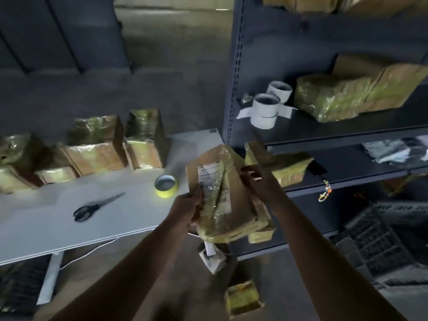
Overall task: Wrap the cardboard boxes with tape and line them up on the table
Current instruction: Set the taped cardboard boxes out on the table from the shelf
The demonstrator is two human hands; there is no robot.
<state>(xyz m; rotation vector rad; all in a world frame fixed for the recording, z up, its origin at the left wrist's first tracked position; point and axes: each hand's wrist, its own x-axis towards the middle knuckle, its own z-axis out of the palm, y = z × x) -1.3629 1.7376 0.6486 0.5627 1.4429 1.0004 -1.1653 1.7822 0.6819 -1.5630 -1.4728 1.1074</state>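
I hold a cardboard box (234, 195) with a white label and yellowish tape on it, in the air past the right end of the white table (46, 225). My left hand (188, 208) grips its left edge. My right hand (257, 179) holds its upper right side. A yellow tape roll (166, 186) lies on the table just left of the box. Several taped boxes stand in a row along the table's far edge, among them one (144, 140) at the right end and one (97, 144) beside it.
Black scissors (97, 206) lie on the table. A grey metal shelf (324, 135) stands to the right, with white rolls (266, 110), a taped box (342, 96) and another box (280, 164) on it. A small taped box (243, 297) and black crates (375, 237) sit on the floor.
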